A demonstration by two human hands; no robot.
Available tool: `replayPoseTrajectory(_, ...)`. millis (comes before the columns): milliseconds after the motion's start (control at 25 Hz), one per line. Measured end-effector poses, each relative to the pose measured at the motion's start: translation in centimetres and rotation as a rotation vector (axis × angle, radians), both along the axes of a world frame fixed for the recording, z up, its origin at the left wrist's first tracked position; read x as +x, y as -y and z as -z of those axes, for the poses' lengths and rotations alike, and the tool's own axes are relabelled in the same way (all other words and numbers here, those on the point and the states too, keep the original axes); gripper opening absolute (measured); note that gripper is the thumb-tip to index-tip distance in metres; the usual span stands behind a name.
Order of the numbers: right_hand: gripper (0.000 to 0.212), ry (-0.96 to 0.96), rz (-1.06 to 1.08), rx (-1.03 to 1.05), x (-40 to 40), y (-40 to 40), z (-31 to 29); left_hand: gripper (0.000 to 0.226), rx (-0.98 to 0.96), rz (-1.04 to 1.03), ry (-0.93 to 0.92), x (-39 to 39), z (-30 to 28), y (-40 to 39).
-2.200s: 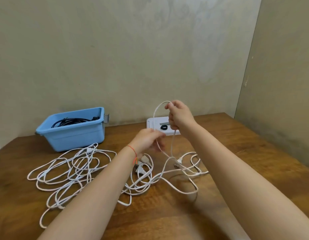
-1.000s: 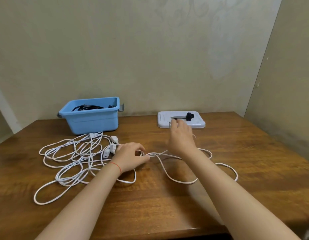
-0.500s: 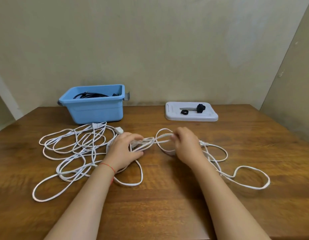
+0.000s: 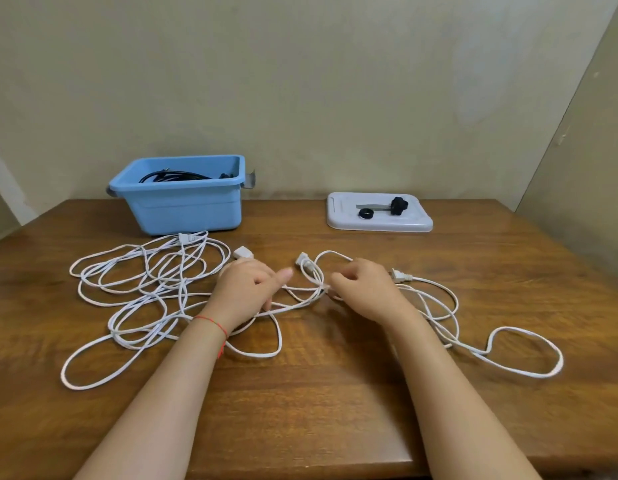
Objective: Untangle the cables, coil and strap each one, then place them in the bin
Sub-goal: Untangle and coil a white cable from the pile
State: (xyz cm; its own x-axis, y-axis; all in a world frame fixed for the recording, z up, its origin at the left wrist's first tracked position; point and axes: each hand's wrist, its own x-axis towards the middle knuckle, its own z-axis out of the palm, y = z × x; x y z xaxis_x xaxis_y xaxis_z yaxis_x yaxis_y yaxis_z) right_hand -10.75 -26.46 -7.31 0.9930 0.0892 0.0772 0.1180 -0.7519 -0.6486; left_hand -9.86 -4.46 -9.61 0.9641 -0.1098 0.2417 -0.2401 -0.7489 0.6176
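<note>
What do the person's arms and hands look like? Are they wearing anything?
Both arms are bare right up to the bottom edge of the picture, so no sleeves show. No gloves, rings or watch can be seen. The only thing worn is a thin red string bracelet around the wrist of the left hand, with a short loose end hanging down. The right hand and its wrist have nothing on them.

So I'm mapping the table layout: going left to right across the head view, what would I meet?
White cable tangle → blue bin → left hand → right hand → white tray → loose cable loop.
</note>
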Motion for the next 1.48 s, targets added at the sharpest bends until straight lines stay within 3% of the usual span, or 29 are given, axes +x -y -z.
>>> replayPoseTrajectory(80,0.049,0.003,0.018,-0.136,-0.1,-0.4,0.4,0.035,0.076,-0.003,0.052,-0.1,0.2,0.1)
replayPoseTrajectory(160,0.053,0.071,0.079,-0.269,0.4,-0.5,0.8,0.030,0.181,-0.007,0.022,-0.4,0.0,0.3)
replayPoseTrajectory(400,0.038,0.221,0.416,0.105,1.7,0.4,1.0,0.094,0.335,0.024,-0.123,-1.0,-0.3,1.2)
replayPoseTrajectory(600,0.035,0.156,0.386,-0.159,1.9,0.6,1.9,0.119,0.258,-0.047,-0.033,-1.3,-0.6,1.5)
replayPoseTrajectory(680,0.036,0.170,0.379,-0.231,1.9,0.5,2.0,0.117,0.125,-0.011,-0.067,-1.7,-1.0,1.3)
replayPoseTrajectory(720,0.039,0.161,0.392,-0.248,2.0,0.6,2.1,0.116,-0.031,0.018,-0.101,-2.0,-1.5,1.3)
replayPoseTrajectory(800,0.042,0.136,0.436,-0.271,2.0,0.6,2.2,0.123,-0.525,0.008,-0.214,-1.4,-2.5,1.2)
replayPoseTrajectory(880,0.037,0.136,0.466,-0.301,2.0,0.7,2.4,0.102,-0.820,0.024,-0.358,-1.5,-2.8,0.6)
replayPoseTrajectory(1000,0.016,0.362,0.443,-0.300,1.8,0.7,2.2,0.042,-0.672,-0.019,-0.228,-2.6,-3.2,1.4)
replayPoseTrajectory(1080,0.024,0.525,0.291,-0.174,1.2,-0.4,2.1,0.030,-0.626,-0.040,-0.168,-2.8,-3.2,2.0)
replayPoseTrajectory(1200,0.046,0.300,-0.082,0.141,0.0,-2.5,1.4,0.023,-0.573,-0.001,-0.149,-3.0,-3.1,3.0)
replayPoseTrajectory(1280,0.032,0.163,-0.101,0.229,0.3,-2.8,1.4,0.020,-0.581,-0.032,-0.114,-2.5,-3.1,3.4)
replayPoseTrajectory(1400,0.007,0.179,0.039,-0.137,0.5,-2.8,1.9,0.020,-0.514,-0.086,-0.066,-2.0,-2.1,3.7)
replayPoseTrajectory(1480,0.012,0.167,0.075,-0.294,0.5,-3.0,2.4,0.018,-0.242,-0.189,0.091,-1.3,-1.6,3.9)
